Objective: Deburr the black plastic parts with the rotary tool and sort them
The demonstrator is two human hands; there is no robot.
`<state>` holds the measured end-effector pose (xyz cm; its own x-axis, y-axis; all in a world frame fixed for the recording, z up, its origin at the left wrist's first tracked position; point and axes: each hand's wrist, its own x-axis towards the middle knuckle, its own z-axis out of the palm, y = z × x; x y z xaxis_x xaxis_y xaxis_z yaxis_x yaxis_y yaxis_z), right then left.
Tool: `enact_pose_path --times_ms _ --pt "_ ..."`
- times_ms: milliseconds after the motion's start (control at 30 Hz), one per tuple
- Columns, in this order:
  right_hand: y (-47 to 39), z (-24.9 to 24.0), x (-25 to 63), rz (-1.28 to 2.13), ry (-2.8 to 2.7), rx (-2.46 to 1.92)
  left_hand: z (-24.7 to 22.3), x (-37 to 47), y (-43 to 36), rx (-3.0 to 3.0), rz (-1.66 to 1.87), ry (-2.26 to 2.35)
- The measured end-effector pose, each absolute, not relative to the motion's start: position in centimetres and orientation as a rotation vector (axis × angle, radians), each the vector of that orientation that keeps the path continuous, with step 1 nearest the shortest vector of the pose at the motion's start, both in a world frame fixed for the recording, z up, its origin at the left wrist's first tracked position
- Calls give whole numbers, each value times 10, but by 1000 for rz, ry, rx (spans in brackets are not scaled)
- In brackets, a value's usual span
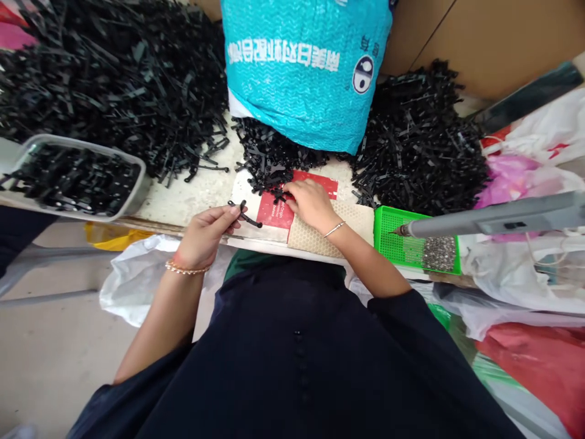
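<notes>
My left hand (205, 235) is closed, with thumb and fingertips pinching a thin black plastic part (249, 219) that has rounded ends. It is held just above the front edge of the table. My right hand (311, 206) reaches to the near edge of a small heap of black plastic parts (260, 155), its fingers closed on one of them. Its fingertips partly hide that piece. Beneath the hands lie a red and white printed card (275, 209) and a beige textured mat (304, 239).
A blue woven sack (301, 79) stands behind the heap. Large piles of black parts lie left (123, 79) and right (415, 140). At left is a filled clear tub (132, 204). An electric screwdriver (479, 219) extends over a green basket (381, 228) holding small screws (439, 253).
</notes>
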<state>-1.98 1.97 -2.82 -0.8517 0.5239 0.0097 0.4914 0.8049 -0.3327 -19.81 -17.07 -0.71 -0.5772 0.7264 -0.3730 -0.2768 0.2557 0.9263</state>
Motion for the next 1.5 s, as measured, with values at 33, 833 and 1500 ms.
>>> enact_pose_path --times_ms 33,833,1500 --pt "21 -29 -22 485 -2884 -828 -9 -197 -171 431 1449 1644" --pt "-16 -8 54 2007 -1800 -769 17 -140 -138 942 1156 1280" --pt "-8 -6 79 1991 -1520 -801 18 -109 -129 570 961 1065"
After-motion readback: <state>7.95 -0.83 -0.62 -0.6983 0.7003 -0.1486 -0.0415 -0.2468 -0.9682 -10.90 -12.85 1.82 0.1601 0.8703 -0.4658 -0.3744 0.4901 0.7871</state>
